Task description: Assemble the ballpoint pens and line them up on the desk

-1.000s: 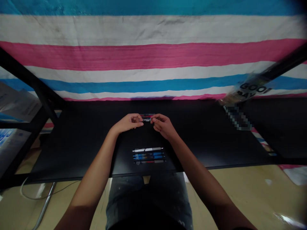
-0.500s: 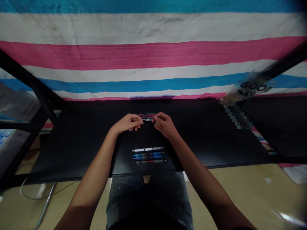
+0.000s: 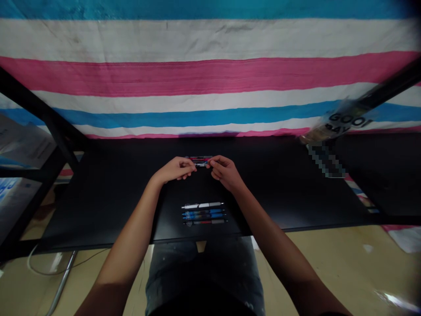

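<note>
At the middle of the black table, my left hand (image 3: 182, 168) is closed, thumb and fingertips pressed together at the left end of a small row of pens. What its fingertips hold, if anything, is too small to make out. Facing it across a narrow gap, my right hand (image 3: 223, 169) pinches a slim, pen-like stick (image 3: 203, 163) with a bluish part near the fingers. Behind the hands lie dark and pink pens (image 3: 198, 158), partly covered by the fingers. Nearer me rest a white pen (image 3: 202, 205), blue pens (image 3: 204, 215) and a grey-and-dark pen (image 3: 207, 222), roughly parallel.
A black table (image 3: 108, 188) spans the view, with a striped sheet (image 3: 210, 79) behind it. At the right stand a plastic bag (image 3: 342, 120) with printed letters and a blurred-out flat item (image 3: 327, 160). Black frame posts (image 3: 59, 136) rise at both sides.
My right fingers have shifted slightly left, closer to my left hand, and the slim stick sits less slanted. The pens on the table have not moved.
</note>
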Tool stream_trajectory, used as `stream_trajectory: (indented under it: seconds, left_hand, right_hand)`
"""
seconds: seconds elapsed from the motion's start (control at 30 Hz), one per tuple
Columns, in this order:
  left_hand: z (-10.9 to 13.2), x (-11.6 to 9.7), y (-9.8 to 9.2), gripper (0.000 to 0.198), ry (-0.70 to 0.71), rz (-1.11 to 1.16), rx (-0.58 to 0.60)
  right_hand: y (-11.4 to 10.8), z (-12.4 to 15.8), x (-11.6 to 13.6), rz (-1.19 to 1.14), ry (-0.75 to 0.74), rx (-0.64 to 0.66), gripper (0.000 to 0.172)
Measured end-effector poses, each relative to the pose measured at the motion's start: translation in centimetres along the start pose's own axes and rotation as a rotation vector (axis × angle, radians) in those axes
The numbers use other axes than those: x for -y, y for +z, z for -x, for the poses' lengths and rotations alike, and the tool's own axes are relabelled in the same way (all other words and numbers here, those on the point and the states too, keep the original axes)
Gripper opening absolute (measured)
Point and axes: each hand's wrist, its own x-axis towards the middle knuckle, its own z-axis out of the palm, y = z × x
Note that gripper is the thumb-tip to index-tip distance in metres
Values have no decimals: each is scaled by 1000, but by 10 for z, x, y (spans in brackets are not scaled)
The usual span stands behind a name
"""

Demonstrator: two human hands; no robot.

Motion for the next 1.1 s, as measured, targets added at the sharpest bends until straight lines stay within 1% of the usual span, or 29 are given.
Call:
stream_trajectory:
  seconds: [0.1,0.17,0.47,0.7,0.87,1.1]
  left_hand:
    - [-1,2,-1,27,28,7,-44]
    - [-1,4,-1,27,40,12,-48]
    - [-3,6,-1,24,63,-17,-32]
    - [-3,6,-1,26,53,-34,-25]
    - [-3,6,-1,25,66,-23,1]
    - [-2,4,0,27,56,-44,17]
  right_hand:
    - [0,0,-1,-27,-7,-4,31]
    - [0,-1,-1,-35,-9,-6,31]
    - [-3,0,-1,-19,-10,-14,29]
    - [-2,-1,-1,-23,-14,-12,31]
    - [-2,-1,-1,-13,-12,-24,30]
    - [-4,-2,-3,47,-42,-49,30]
